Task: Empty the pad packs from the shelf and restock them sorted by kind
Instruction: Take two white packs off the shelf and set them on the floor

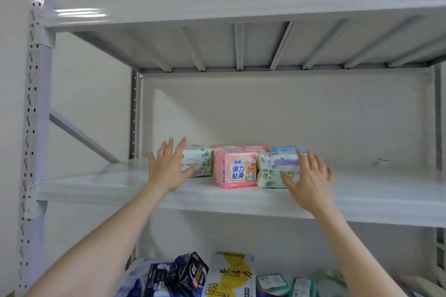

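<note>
White metal shelf (96, 183) carries the pad packs clustered near its middle. A pink pack (235, 171) stands between two white-and-green packs (200, 161) (272, 169), printed fronts facing out and lettering upright. More pink packs (253, 147) and a blue pack (286, 149) sit behind, lying crosswise. The left hand (166, 166), fingers straight and spread, flanks the left end of the cluster. The right hand (309, 176), likewise spread, covers the right end.

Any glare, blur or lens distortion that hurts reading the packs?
Head view: glare streaks on the glossy white upper shelf edge; wide-angle lens slants the perforated grey upright; right hand slightly blurred; label legible on the pink bear-print pad pack.
</note>
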